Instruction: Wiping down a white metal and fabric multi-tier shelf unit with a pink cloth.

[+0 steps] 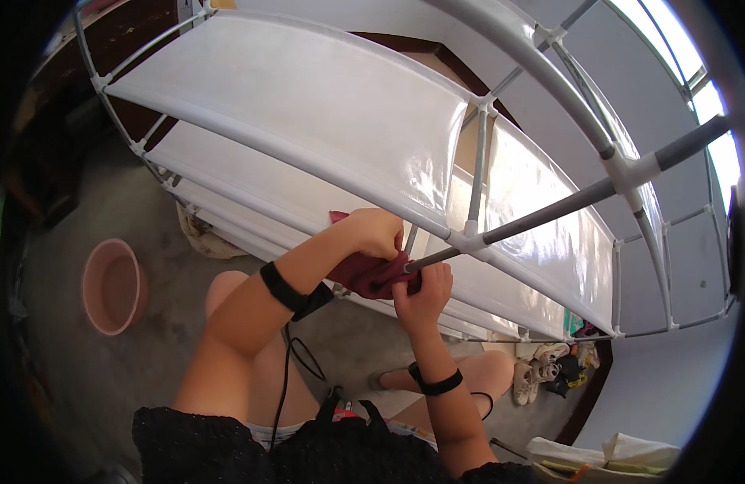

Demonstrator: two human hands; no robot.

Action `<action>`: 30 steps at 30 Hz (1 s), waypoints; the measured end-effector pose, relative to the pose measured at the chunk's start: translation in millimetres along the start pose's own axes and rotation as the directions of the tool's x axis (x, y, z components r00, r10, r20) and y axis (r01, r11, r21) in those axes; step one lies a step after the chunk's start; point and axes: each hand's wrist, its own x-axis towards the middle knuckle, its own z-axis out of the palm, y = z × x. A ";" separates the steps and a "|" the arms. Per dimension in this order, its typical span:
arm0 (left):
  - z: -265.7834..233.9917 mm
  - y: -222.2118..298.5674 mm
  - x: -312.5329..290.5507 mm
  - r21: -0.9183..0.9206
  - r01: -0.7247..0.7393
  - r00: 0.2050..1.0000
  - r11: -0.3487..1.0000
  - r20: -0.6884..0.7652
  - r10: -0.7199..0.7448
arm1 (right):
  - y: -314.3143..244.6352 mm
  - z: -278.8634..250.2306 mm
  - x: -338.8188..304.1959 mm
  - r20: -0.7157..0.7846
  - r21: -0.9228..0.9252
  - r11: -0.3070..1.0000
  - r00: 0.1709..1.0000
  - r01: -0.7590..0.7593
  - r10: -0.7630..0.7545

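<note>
A dark red cloth (360,274) hangs bunched around a thin grey tube (437,258) of a shelf rack. My left hand (376,232) comes over the tube from the left, its fingers closed on the cloth's upper part. Just right of it and lower, my right hand (425,292) pinches the cloth against the tube, thumb up. Some fingertips of both hands are hidden in the folds. The rack's white sheet shelf (292,105) stretches above and beyond my hands, joined by a white connector (467,240) near the tube.
Thick grey tubes (550,214) cross at the upper right. A pink basin (114,286) stands on the floor at the left. Several shoes (542,371) lie at the lower right, near a white fabric bag (638,452). A black cable (287,371) hangs below my left forearm.
</note>
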 end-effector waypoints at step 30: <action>58.1 39.0 -31.9 0.086 0.195 0.727 0.977 -0.682 -0.085 | 2.4 -8.6 -3.7 -0.020 0.056 0.995 0.997 -0.080 0.081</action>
